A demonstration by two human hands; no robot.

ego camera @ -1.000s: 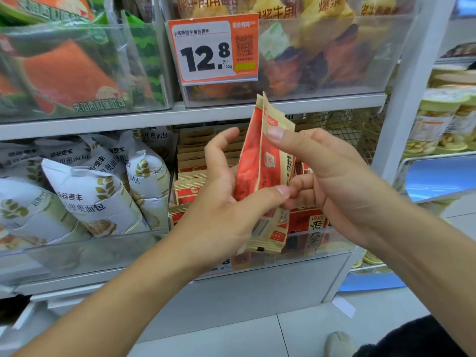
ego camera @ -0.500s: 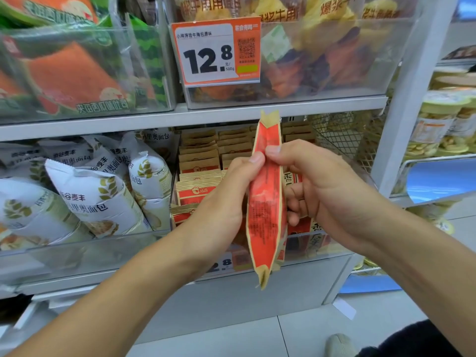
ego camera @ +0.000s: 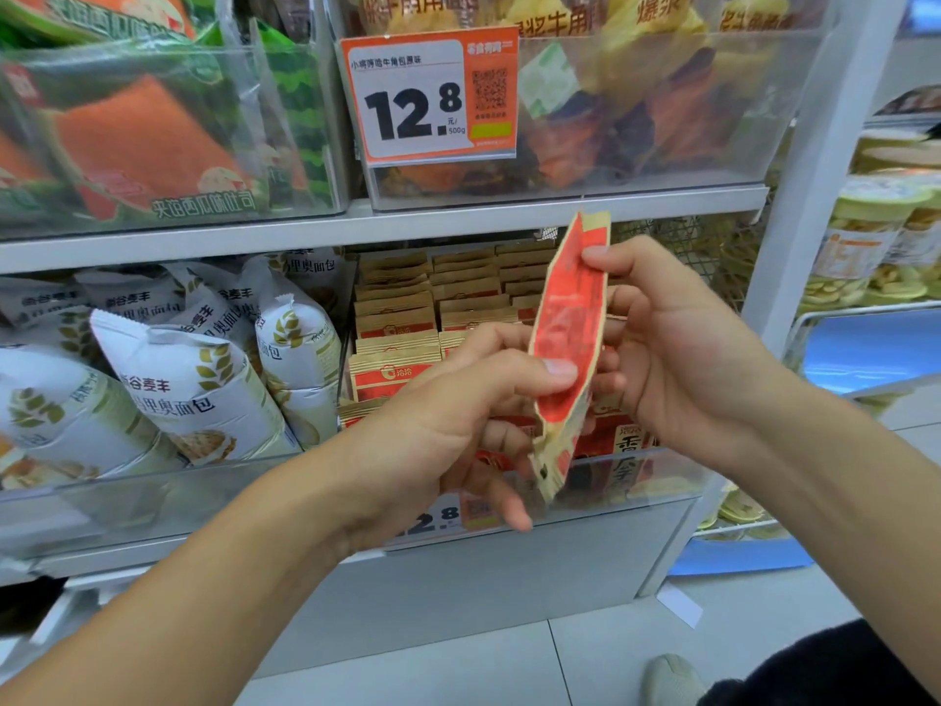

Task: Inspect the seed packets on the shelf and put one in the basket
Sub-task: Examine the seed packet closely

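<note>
Tilted rightward since before, red-and-tan seed packet [ego camera: 570,343] shows its narrow side.

Bare forearms, dark trousers [ego camera: 835,670], pale shoe [ego camera: 672,680]

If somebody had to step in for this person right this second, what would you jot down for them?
Left hand: pinches the lower part of the red seed packet, thumb on its front.
Right hand: holds the packet's upper part from the far side, fingertip on its edge.
The packet stands roughly upright, edge-on to the camera, in front of the lower shelf bin, where the other seed packets sit in rows.
Done: one packet is out and being inspected.
Left: finish looking it over, then put it in the basket. No basket is in view, so find it first.
</note>
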